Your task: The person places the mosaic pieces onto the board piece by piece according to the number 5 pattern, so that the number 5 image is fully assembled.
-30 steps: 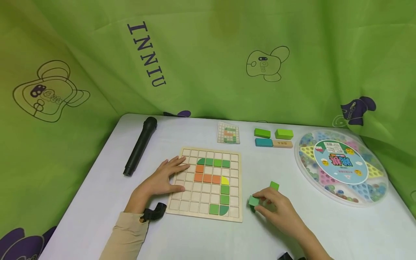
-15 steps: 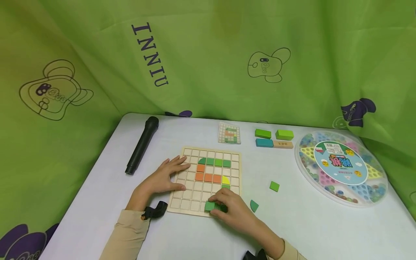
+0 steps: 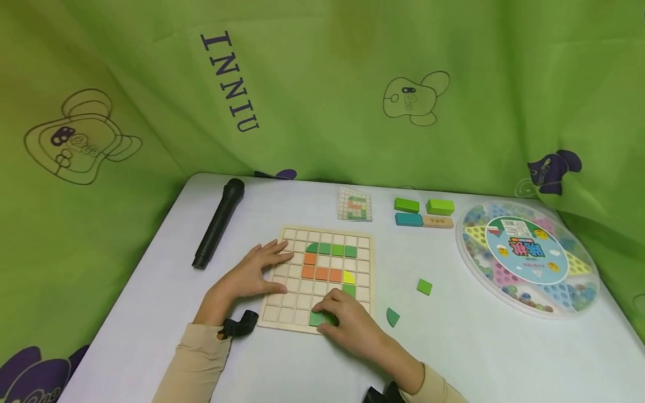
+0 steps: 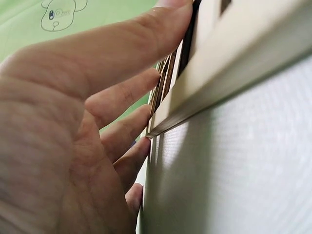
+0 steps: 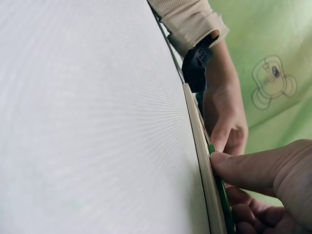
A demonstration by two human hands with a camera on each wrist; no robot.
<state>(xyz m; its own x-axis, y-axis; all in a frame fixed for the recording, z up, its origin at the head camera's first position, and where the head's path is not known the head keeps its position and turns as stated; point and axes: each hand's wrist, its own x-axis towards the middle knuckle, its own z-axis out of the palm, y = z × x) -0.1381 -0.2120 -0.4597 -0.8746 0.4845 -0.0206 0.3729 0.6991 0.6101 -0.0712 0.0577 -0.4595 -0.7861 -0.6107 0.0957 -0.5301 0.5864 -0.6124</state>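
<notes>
A wooden grid board [image 3: 289,300] lies flat on the white table, bearing green, orange and yellow tiles. My left hand [image 3: 249,273] rests on its left edge with fingers spread; the left wrist view shows those fingers [image 4: 129,131] against the board's side. Over the lower right cells, my right hand [image 3: 353,324] pinches a green square tile [image 3: 316,318] in the bottom tile row. In the right wrist view the thumb [image 5: 239,168] touches a green tile's edge [image 5: 211,149]. The right hand hides several cells and tiles beneath it.
Right of the board lie a loose green square [image 3: 424,286] and a green quarter-circle [image 3: 393,317]. A pattern card [image 3: 355,205], green blocks [image 3: 440,207], a blue block [image 3: 409,219] and a round marble game box [image 3: 529,257] stand farther back. A black microphone [image 3: 218,224] lies left.
My right hand has carried the green square tile left from beside the board to its lower row, where it is now lower and flat. The left hand stays put.
</notes>
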